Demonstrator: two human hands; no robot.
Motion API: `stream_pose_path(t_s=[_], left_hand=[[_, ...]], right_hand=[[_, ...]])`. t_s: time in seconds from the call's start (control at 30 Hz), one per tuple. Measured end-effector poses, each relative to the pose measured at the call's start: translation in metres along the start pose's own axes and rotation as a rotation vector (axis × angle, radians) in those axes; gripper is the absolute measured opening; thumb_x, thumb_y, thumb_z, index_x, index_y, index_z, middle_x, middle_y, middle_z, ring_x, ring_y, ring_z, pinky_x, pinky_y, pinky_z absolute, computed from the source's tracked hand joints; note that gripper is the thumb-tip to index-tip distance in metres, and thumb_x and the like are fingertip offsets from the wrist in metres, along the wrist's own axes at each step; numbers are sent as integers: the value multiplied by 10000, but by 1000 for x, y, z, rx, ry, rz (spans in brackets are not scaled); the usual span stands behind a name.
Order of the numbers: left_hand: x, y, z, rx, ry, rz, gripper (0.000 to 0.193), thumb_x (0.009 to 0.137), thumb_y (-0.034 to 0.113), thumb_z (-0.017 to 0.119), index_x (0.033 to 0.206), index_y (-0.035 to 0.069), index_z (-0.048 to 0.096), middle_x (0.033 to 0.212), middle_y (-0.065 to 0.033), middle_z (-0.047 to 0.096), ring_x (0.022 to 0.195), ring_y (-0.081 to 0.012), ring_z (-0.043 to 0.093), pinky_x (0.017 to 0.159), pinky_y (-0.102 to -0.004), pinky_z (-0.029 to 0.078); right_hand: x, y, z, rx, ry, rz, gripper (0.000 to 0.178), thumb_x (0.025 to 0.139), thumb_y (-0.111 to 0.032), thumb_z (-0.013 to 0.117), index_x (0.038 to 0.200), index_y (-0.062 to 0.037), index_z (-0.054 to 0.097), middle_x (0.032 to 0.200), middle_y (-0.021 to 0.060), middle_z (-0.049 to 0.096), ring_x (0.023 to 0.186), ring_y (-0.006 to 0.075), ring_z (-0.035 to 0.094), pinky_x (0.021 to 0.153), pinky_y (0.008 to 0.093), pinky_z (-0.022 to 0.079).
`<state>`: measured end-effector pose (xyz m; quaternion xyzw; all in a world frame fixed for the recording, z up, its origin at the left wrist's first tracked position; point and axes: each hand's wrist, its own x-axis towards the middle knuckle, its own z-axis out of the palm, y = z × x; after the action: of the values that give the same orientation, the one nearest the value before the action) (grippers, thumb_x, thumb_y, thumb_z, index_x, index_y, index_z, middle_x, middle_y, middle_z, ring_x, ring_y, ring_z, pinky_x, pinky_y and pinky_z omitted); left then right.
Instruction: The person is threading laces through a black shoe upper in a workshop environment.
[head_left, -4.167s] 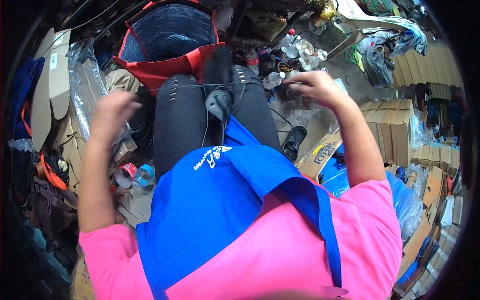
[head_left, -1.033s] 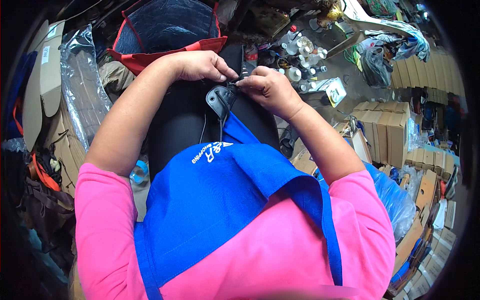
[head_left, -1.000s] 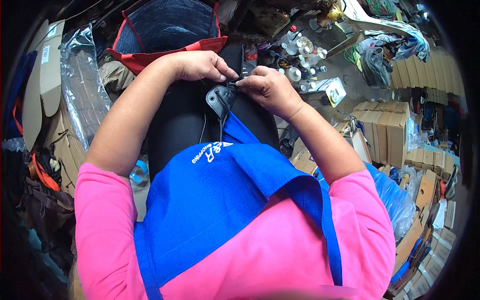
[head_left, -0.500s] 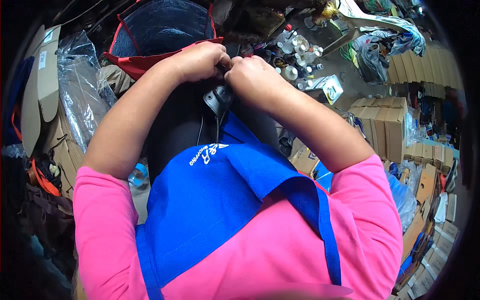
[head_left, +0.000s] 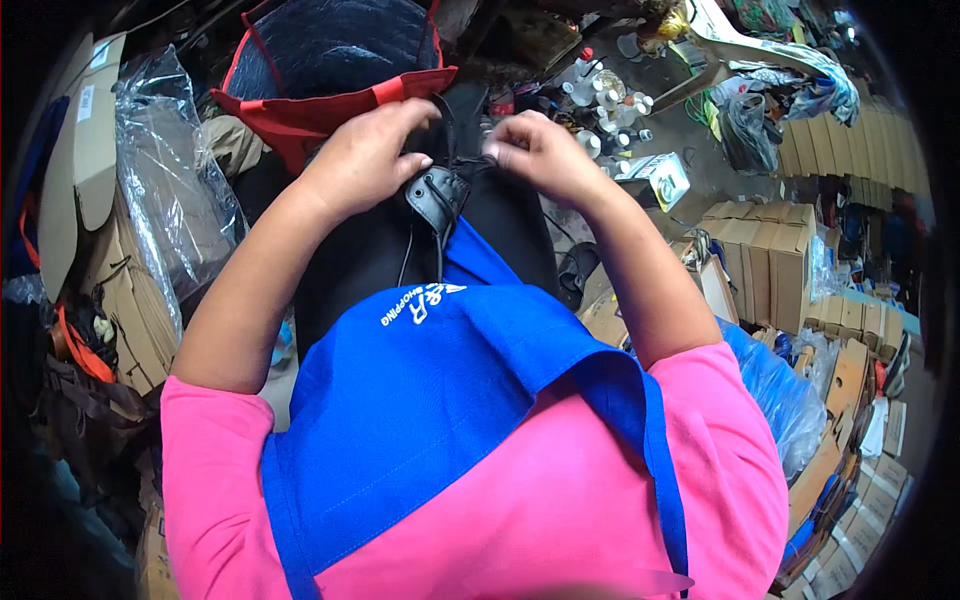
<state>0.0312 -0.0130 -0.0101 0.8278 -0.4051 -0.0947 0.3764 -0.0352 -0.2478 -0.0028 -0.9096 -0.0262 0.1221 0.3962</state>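
A black leather piece with metal eyelets and a dark lace (head_left: 437, 194), like part of a shoe upper, rests on my dark-clothed lap. Thin cords hang from it toward my blue apron (head_left: 400, 400). Just above its left edge is my left hand (head_left: 370, 155), thumb and fingers apart, the thumb tip close to the leather and nothing seen in its grasp. To the right, the fingers of my right hand (head_left: 540, 150) are curled in a pinch at the end of a black lace (head_left: 470, 161) that runs back to the leather piece. The piece's far side is dark and hard to make out.
Beyond my hands stands an open red bag (head_left: 300, 112) with a silvery lining. Several bottles (head_left: 608, 95) cluster at the far right on the floor. Cardboard boxes (head_left: 760, 250) are stacked at right; clear plastic wrap (head_left: 175, 170) and cardboard (head_left: 95, 150) stand at left.
My hands were together above the leather piece and have parted. The left fingers have spread, while the right hand has moved right, drawing the lace out.
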Motion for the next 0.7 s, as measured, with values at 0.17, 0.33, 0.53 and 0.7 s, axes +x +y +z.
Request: stream_pose_path(t_s=[0.17,0.33,0.53,0.7], left_hand=[[-9,-10,-6,-23,-250,-50,287,800,40,652,1083,43,605,922,-139,657,850,-259,647,777,-345,504],[-14,-36,-32,-115,-178,-176,262,749,-16,640,1010,4,635,866,-76,650,817,-153,620,785,-292,493],[-31,-72,-29,-1159,332,-542,304,987,259,457,1063,19,628,1051,-112,644,1063,-232,580,930,-349,450],[-27,-82,-11,-2067,174,-208,396,1020,318,367,714,83,454,648,-42,480,672,-171,499,783,-349,432]], right_hand=[[-7,11,20,-188,70,-233,268,745,-249,768,763,-42,599,909,92,525,878,232,530,759,344,444],[10,56,27,874,594,118,330,939,-310,558,864,6,617,945,133,628,869,246,615,805,373,493],[4,34,26,1977,340,290,384,985,-426,415,897,-82,563,857,90,589,829,238,576,800,407,479],[-3,43,22,1809,50,130,412,990,-401,432,679,-133,407,572,-6,341,498,145,323,596,334,364]])
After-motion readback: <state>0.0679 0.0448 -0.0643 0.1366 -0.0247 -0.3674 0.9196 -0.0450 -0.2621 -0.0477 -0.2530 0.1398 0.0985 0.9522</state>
